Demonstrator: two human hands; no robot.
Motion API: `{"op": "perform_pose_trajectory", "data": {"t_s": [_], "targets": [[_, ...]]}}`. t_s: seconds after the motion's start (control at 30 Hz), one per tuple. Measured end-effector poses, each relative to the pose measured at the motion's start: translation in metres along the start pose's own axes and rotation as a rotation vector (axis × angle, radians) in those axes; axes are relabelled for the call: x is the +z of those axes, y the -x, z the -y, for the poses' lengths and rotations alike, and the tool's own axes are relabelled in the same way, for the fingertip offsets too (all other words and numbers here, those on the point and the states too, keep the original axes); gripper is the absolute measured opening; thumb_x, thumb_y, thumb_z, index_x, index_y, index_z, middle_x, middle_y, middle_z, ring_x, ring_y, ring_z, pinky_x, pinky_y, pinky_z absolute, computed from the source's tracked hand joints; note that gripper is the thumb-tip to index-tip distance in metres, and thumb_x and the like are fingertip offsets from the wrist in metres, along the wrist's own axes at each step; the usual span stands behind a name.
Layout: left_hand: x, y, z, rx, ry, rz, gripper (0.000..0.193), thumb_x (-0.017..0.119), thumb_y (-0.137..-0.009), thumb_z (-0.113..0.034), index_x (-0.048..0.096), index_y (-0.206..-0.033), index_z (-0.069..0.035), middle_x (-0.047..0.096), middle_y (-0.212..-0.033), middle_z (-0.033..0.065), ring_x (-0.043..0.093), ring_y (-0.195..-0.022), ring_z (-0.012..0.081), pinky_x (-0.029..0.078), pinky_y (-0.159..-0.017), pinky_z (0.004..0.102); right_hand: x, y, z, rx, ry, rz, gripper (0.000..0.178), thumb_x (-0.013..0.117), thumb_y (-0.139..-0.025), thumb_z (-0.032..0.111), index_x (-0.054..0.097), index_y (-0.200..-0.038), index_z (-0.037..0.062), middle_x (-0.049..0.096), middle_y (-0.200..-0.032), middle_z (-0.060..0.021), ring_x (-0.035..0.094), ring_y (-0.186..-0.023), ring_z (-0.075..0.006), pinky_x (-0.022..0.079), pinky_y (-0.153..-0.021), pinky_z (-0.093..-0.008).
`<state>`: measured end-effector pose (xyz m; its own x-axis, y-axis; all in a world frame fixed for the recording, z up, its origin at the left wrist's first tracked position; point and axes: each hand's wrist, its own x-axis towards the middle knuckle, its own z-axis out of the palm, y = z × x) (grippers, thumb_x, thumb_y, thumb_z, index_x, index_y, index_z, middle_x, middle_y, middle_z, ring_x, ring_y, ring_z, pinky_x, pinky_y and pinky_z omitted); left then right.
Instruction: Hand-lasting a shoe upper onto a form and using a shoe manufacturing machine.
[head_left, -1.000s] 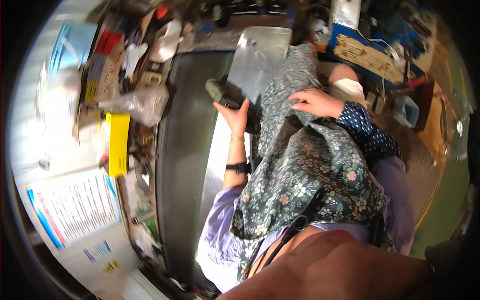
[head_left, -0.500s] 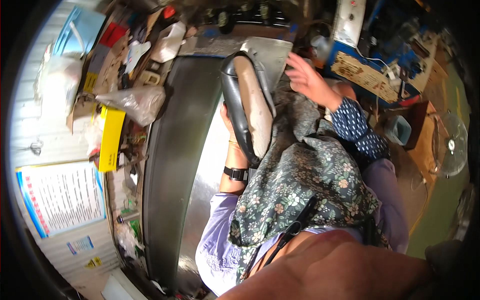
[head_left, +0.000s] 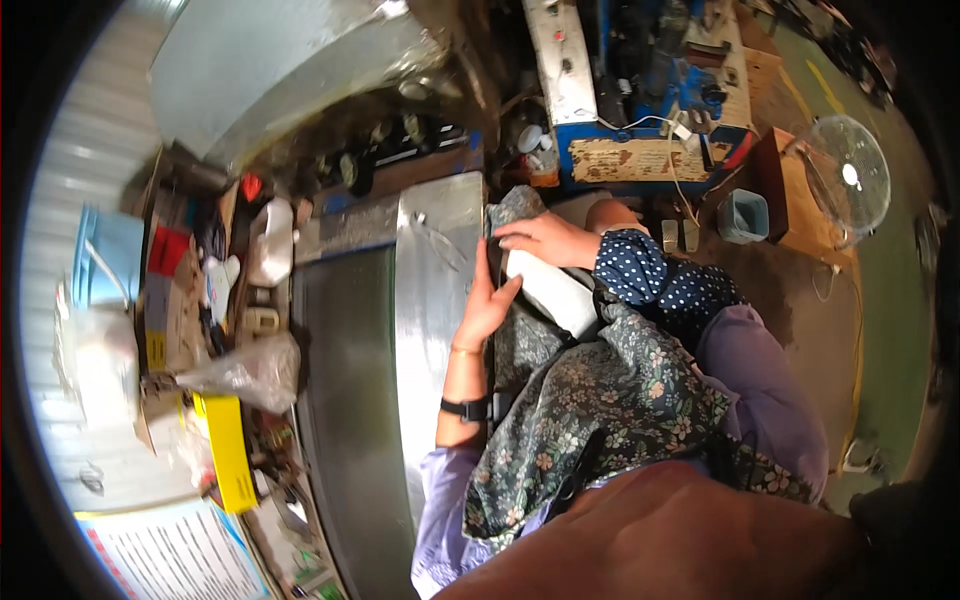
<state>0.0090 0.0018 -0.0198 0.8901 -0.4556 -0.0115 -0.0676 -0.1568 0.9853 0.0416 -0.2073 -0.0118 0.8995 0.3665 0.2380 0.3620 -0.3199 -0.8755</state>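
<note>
A black shoe (head_left: 553, 292) with a pale, whitish underside lies slanted on my lap, its pale face up. My left hand (head_left: 486, 305) holds its left edge, fingers stretched along the side and thumb reaching toward the pale face. Over the far end of the shoe bends my right hand (head_left: 552, 239), its fingers curled onto the edge near my left fingertips. Most of the black upper is hidden under my hands and the floral apron (head_left: 590, 400).
A metal-topped bench (head_left: 435, 270) with a dark belt-like strip (head_left: 350, 390) runs along my left. Beyond it stand a yellow box (head_left: 225, 455), a plastic bag (head_left: 255, 372) and a blue bucket (head_left: 105, 255). To the right are a grey bin (head_left: 743, 216), a fan (head_left: 845, 180) and a blue machine (head_left: 650, 155).
The shoe has come down from above the bench edge onto my lap. My right hand, raised and apart before, now rests on the shoe. The view has shifted.
</note>
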Motion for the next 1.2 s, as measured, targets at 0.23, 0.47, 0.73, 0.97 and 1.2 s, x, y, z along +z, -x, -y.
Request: {"op": "perform_pose_trajectory", "data": {"t_s": [0.23, 0.47, 0.73, 0.97, 1.2], "targets": [[-0.011, -0.007, 0.025, 0.119, -0.571, -0.440, 0.077, 0.076, -0.085, -0.019, 0.034, -0.146, 0.003, 0.036, -0.150, 0.0207, 0.035, -0.139, 0.0287, 0.029, -0.114, 0.0373, 0.049, 0.074, -0.052, 0.246, -0.319, -0.081, 0.039, 0.057, -0.099, 0.032, 0.062, -0.123, 0.0009, 0.069, -0.103, -0.0203, 0.067, -0.097, -0.0196, 0.050, -0.084, -0.0348], [-0.030, -0.032, 0.027, -0.244, 0.436, -0.253, 0.065, 0.075, -0.085, -0.009, 0.041, -0.139, -0.002, 0.058, -0.123, 0.0106, 0.056, -0.111, 0.0200, 0.046, -0.099, 0.0336, 0.025, 0.051, -0.052, 0.462, -0.371, 0.042, 0.052, 0.052, -0.100, 0.050, 0.068, -0.090, 0.0019, 0.066, -0.073, -0.0015, 0.054, -0.063, -0.0147, 0.047, -0.061, -0.0340], [-0.015, -0.007, 0.046, -0.245, 0.318, -0.361, 0.059, 0.077, -0.084, -0.013, 0.046, -0.132, 0.000, 0.060, -0.118, 0.0088, 0.057, -0.107, 0.0174, 0.047, -0.094, 0.0304, 0.029, 0.027, -0.003, 0.544, -0.111, 0.323, 0.051, 0.041, -0.104, 0.041, 0.066, -0.109, -0.0037, 0.070, -0.096, -0.0226, 0.068, -0.089, -0.0299, 0.051, -0.079, -0.0363], [-0.010, -0.020, 0.038, -0.275, 0.276, -0.320, 0.053, 0.077, -0.085, -0.014, 0.049, -0.128, 0.001, 0.063, -0.112, 0.0094, 0.059, -0.102, 0.0178, 0.049, -0.090, 0.0309, 0.037, 0.019, -0.010, -0.027, 0.827, 0.287, 0.027, 0.053, -0.095, 0.025, 0.061, -0.089, 0.0005, 0.066, -0.080, -0.0184, 0.067, -0.077, -0.0309, 0.054, -0.063, -0.0389], [-0.016, -0.020, 0.053, -0.182, 0.124, -0.317, 0.064, 0.078, -0.085, -0.018, 0.044, -0.136, 0.002, 0.060, -0.120, 0.0102, 0.057, -0.110, 0.0180, 0.046, -0.097, 0.0312, 0.008, 0.074, -0.019, 0.683, 0.051, 0.397, 0.074, 0.028, -0.102, 0.060, 0.056, -0.132, -0.0021, 0.061, -0.126, -0.0285, 0.056, -0.124, -0.0328, 0.039, -0.104, -0.0383]]}}
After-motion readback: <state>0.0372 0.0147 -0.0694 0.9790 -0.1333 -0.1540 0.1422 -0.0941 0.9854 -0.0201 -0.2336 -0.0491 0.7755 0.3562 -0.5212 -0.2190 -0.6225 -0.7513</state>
